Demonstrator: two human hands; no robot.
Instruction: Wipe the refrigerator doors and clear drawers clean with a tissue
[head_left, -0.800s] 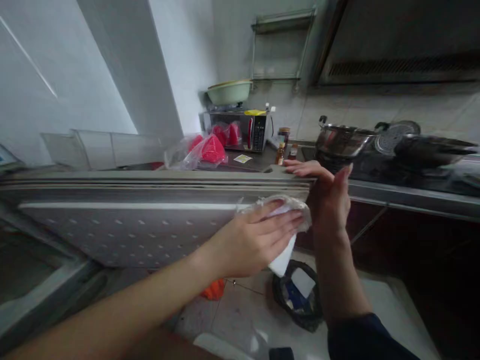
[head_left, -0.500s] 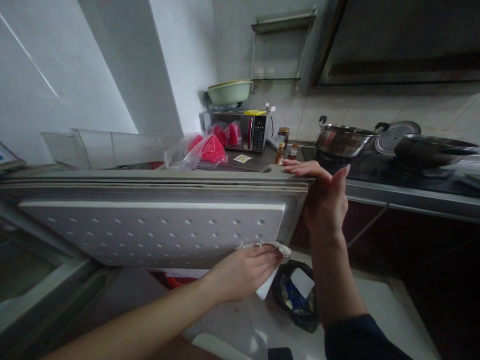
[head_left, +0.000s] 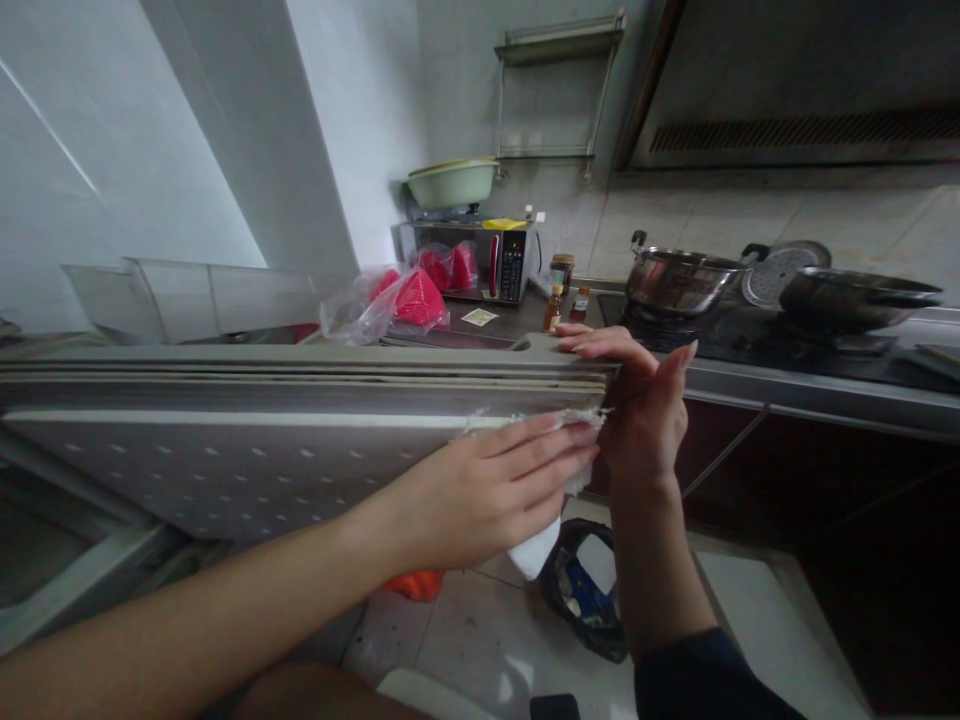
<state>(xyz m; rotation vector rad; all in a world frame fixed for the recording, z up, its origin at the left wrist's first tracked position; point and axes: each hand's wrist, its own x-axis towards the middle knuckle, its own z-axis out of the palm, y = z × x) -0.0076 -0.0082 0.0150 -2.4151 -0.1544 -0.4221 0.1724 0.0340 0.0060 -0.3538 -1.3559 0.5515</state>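
Observation:
A pale appliance door (head_left: pixel 225 352) with a dimpled inner panel stands across the view, its top edge facing up. My left hand (head_left: pixel 495 485) presses a white cloth (head_left: pixel 536 550) flat against the door's inner face, near the top right corner of the panel. Part of the cloth is hidden under the fingers. My right hand (head_left: pixel 649 395) grips the door's right-hand top corner, with its fingers over the top edge and the thumb pointing up.
Behind the door, a counter bears a microwave (head_left: pixel 469 262), red items in plastic bags (head_left: pixel 416 300), small bottles (head_left: pixel 553 308) and a steel pot (head_left: pixel 682 280). A black-lined bin (head_left: pixel 585 590) stands on the floor below my hands.
My left hand has moved up and slightly right with the cloth, closer to the door's top edge. The door now tilts differently, showing its panel more narrowly. My right hand keeps its hold.

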